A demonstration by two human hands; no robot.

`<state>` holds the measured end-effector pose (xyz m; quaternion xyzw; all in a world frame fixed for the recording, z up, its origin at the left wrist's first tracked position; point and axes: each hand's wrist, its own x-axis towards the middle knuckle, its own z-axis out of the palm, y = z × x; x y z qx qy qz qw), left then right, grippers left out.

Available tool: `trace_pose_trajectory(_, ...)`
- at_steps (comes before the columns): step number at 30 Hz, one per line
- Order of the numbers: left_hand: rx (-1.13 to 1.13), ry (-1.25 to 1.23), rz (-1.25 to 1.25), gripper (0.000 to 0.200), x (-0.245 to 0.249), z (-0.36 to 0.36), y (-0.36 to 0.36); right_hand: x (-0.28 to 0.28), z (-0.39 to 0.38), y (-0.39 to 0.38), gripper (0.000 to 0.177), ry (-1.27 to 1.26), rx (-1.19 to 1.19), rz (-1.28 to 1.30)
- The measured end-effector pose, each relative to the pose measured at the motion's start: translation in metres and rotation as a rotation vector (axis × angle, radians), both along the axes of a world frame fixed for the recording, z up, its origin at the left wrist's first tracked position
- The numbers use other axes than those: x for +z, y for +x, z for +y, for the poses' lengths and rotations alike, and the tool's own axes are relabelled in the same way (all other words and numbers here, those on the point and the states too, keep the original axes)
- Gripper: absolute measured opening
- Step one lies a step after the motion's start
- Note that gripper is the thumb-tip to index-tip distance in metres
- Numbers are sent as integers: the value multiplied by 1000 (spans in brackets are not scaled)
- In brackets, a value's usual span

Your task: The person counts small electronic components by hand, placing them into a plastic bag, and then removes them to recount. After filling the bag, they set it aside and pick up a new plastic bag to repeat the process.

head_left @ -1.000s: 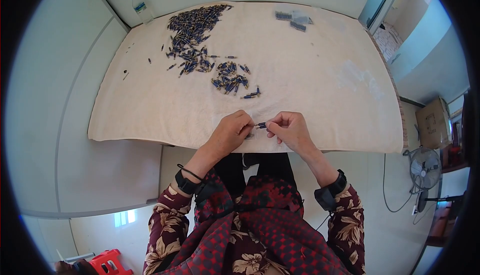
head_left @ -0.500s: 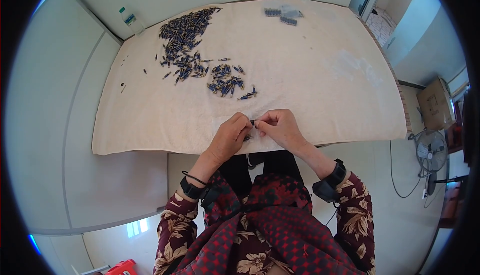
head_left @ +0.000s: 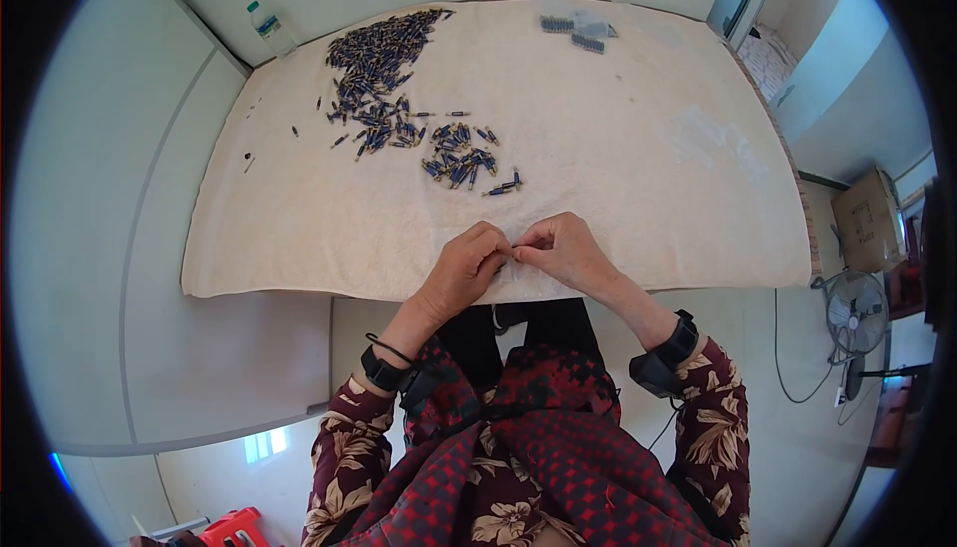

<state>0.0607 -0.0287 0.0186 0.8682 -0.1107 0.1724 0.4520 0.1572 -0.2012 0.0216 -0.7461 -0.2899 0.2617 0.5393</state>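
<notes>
"Two bare hands at work, your left hand [head_left: 464, 266] and your right hand [head_left: 566, 253], meet near the front edge of the cream-covered surface [head_left: 648, 178]; what step is in hand?"

"Close fingertip handling, as I judge it; your hands nearly touch, low in front of you."

"And the grip on each side?"

"Your left grip is drawn in, thumb and fingers pressed together; your right grip is a pinch, thumb against forefinger, its tips at your left fingertips; whatever sits between them is hidden, so I cannot tell what either one holds."

"Where are the small parts?"

"The blue parts with brass-coloured ends lie beyond your hands; a large heap [head_left: 379, 54] spreads at the far left, a smaller cluster [head_left: 461, 158] sits nearer you, and a few loose pieces [head_left: 505, 186] lie just beside that cluster, on the side towards you; clear packets [head_left: 588, 43] rest at the far side, right of the heap, and a bottle [head_left: 269, 29] stands beyond the far-left edge."

"What does the next move call for?"

"Fine control, in my judgement; your fingertips are so close that any shift calls for a light, steady pinch and little wrist travel."
</notes>
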Motion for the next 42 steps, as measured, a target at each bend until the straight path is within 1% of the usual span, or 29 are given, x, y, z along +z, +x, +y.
trace_pose_trajectory(2,43,-57,82,14,5,-2,-6,1,0,0,12,-18,7,-3)
trace_pose_trajectory(3,45,-60,85,14,6,-3,-10,2,0,0,12,-33,10,-8)
trace_pose_trajectory(6,184,126,-4,15,8,-4,-27,4,-1,-1,11,-48,3,-9)
trace_pose_trajectory(7,189,125,-1,15,9,-4,-32,5,-1,-2,12,-48,-5,-5)
trace_pose_trajectory(10,233,288,53,18,9,-2,-44,4,2,-4,12,-56,-4,-5)
trace_pose_trajectory(15,222,206,96,19,2,-1,-46,4,1,-3,12,-58,6,13)
trace_pose_trajectory(21,226,170,59,17,-1,-4,-46,2,5,-3,12,-19,27,55)
trace_pose_trajectory(24,227,134,69,16,-3,-5,-48,7,4,-6,15,-110,38,-20)
trace_pose_trajectory(27,224,103,72,17,-6,-4,-48,7,5,-7,14,-128,75,-72)
trace_pose_trajectory(31,250,88,36,22,-10,-4,-49,6,5,-10,14,-170,109,-129)
trace_pose_trajectory(33,271,23,64,26,-10,-5,-50,5,4,-12,14,-189,122,-144)
trace_pose_trajectory(36,287,-18,77,29,-6,-7,-51,4,5,-13,15,-173,123,-382)
trace_pose_trajectory(39,282,-30,78,31,-4,-8,-51,7,4,-12,14,-174,144,-355)
trace_pose_trajectory(42,267,78,65,34,-5,-8,-50,7,3,-13,12,-175,140,-305)
